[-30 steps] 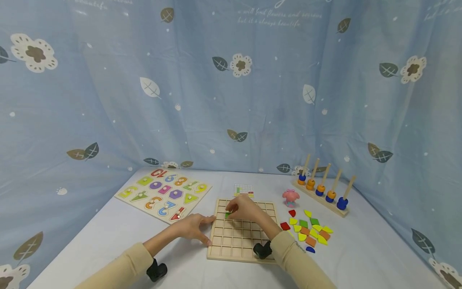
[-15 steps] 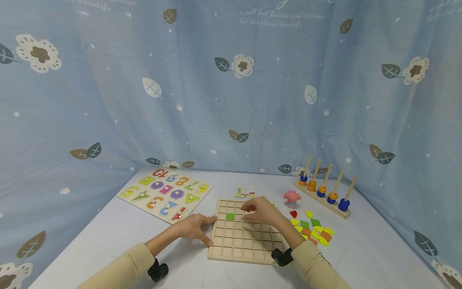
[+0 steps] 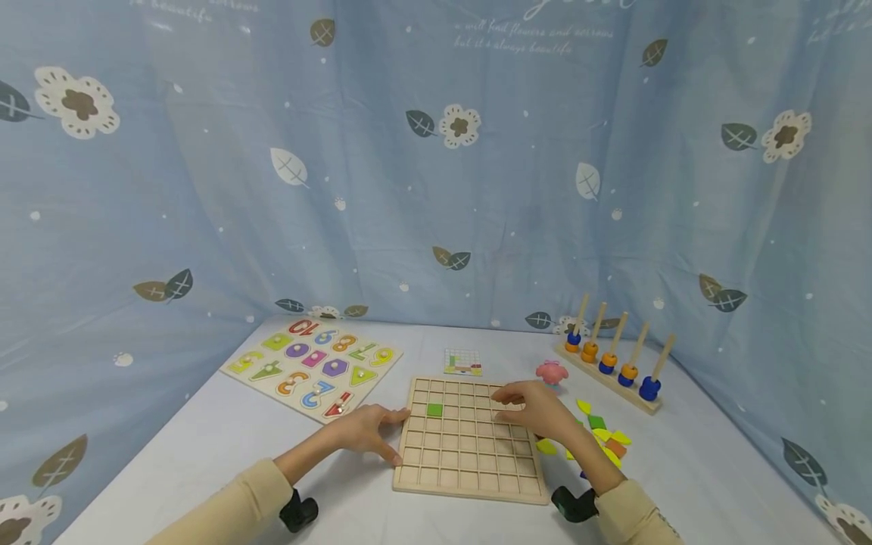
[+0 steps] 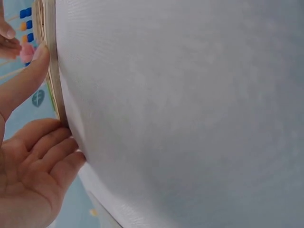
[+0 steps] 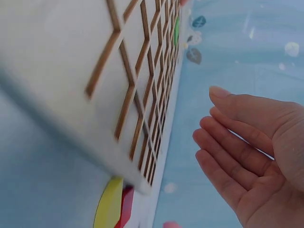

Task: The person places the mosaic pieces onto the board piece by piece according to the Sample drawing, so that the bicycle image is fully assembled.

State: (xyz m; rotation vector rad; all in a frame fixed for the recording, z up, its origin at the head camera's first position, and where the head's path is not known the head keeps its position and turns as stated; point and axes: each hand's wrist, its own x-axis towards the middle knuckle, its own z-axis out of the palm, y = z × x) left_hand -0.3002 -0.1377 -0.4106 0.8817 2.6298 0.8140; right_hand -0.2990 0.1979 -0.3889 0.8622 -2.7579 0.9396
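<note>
A wooden grid board (image 3: 450,440) lies on the white table, with a green square tile (image 3: 434,410) in one of its upper left cells. My left hand (image 3: 368,433) touches the board's left edge, thumb and fingers spread apart along it; the left wrist view shows the fingertips against the wooden rim. Over the right part of the board hovers my right hand (image 3: 541,413), holding nothing. Its fingers are loosely bent and apart from the thumb in the right wrist view. Loose colored pieces (image 3: 616,449) lie right of the board, partly hidden by the right hand and forearm.
A number and shape puzzle (image 3: 315,369) lies at the left. Behind the board is a small pattern card (image 3: 462,362). A pink toy figure (image 3: 552,372) and a peg stand with blue and orange rings (image 3: 608,365) stand at the right. A blue curtain (image 3: 381,189) hangs behind.
My right hand has let go of the green tile, which lies in its cell, and has moved right across the board. My left hand stays at the board's edge.
</note>
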